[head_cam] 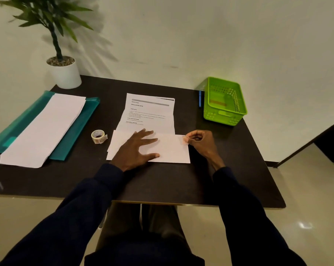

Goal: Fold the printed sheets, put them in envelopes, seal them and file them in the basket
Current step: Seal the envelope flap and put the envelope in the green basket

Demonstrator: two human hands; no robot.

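A white envelope (171, 150) lies flat on the dark table in front of me. My left hand (137, 148) rests on it with fingers spread, pressing it down. My right hand (200, 141) pinches a small piece of tape (185, 140) at the envelope's upper right corner. Behind the envelope sits a stack of printed sheets (148, 112). A roll of tape (98, 136) stands to the left of the envelope. The green basket (224, 101) stands at the back right, with something flat inside it.
A pile of long white envelopes (45, 129) lies on a teal folder (81, 123) at the left. A potted plant (63, 72) stands at the back left corner. A blue pen (200, 98) lies beside the basket. The table's front edge (162, 203) is near my knees.
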